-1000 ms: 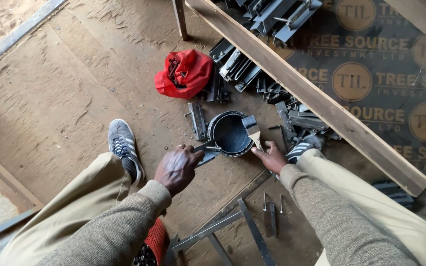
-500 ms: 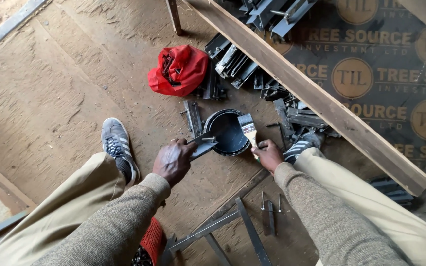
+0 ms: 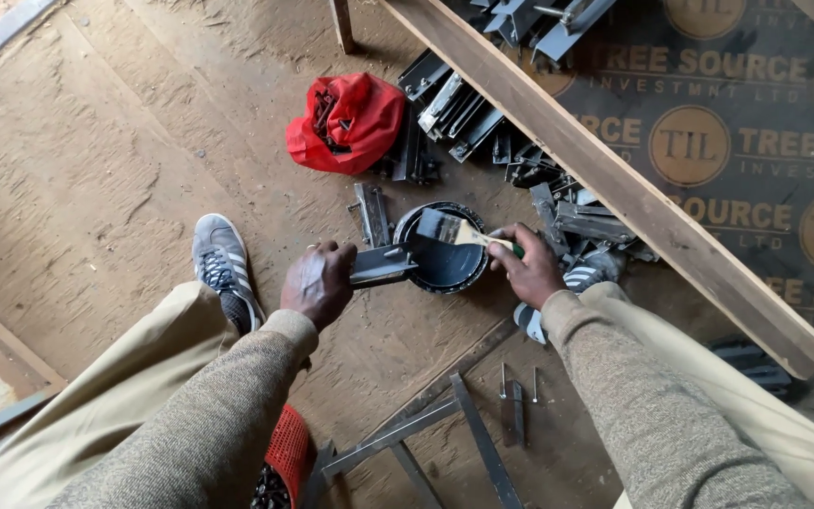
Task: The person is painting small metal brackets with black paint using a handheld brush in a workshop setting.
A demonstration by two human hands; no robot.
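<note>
Over paint can (image 3: 445,269) | left hand (image 3: 317,283) grips metal bracket (image 3: 381,265) | right hand (image 3: 529,269) grips brush (image 3: 459,232)

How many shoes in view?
2. Grey sneaker on the floor left of the left hand; second shoe beside the right hand, mostly hidden.

Looking steeply down from a head-worn camera, from above a seated person's own knees, facing the wooden floor (image 3: 96,170). Sitting close over the left hand (image 3: 317,283) and right hand (image 3: 529,273) at mid frame, sleeves filling the near edge. Taking in a slanting wooden beam (image 3: 614,188) far right. Only one view, sharing nothing with another.
</note>
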